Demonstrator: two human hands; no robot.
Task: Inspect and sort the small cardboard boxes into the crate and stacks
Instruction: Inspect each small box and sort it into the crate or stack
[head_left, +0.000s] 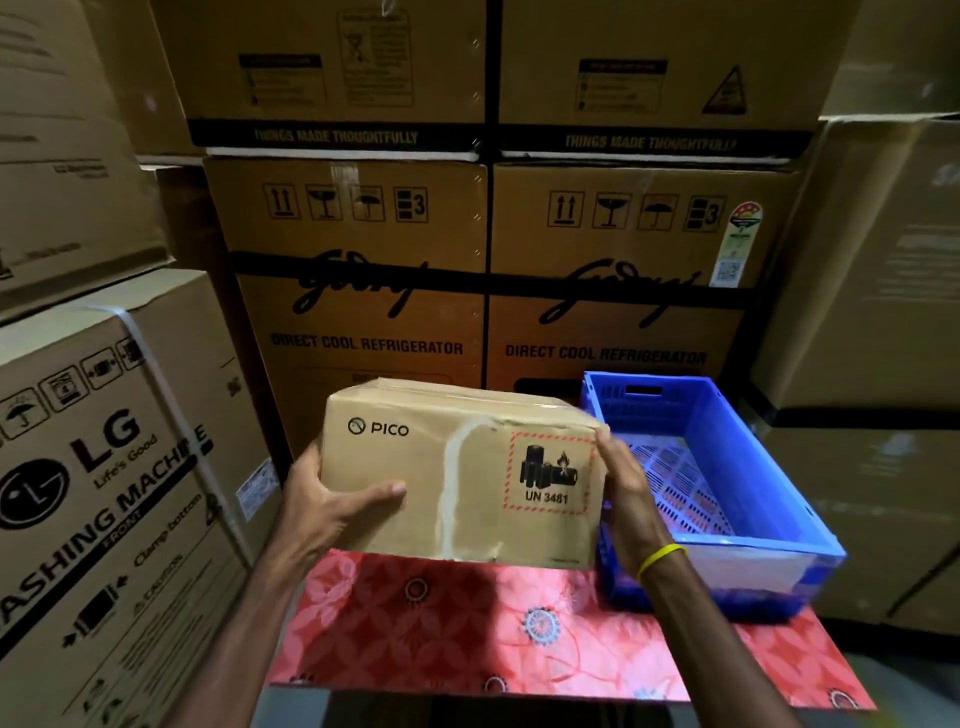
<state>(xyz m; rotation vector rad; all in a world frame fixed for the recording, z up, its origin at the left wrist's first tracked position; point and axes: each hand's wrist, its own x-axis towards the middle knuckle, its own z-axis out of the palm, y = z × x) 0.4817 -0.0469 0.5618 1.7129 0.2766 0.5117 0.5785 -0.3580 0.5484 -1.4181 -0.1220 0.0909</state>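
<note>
A small brown cardboard box (457, 467) printed "PICO", with a red-bordered battery label reading UN 3481, is held up in the air above the table. My left hand (332, 506) grips its left end, thumb across the front face. My right hand (626, 499) grips its right end, fingers wrapped round the edge; a yellow band sits on that wrist. A blue plastic crate (769, 467) stands just to the right of the box on the table, and its perforated floor shows bare.
A table with a red floral cloth (467, 634) lies below the box. Large refrigerator cartons (363, 291) are stacked behind, an LG washing machine carton (104, 493) stands close on the left, and more brown cartons (872, 312) rise on the right.
</note>
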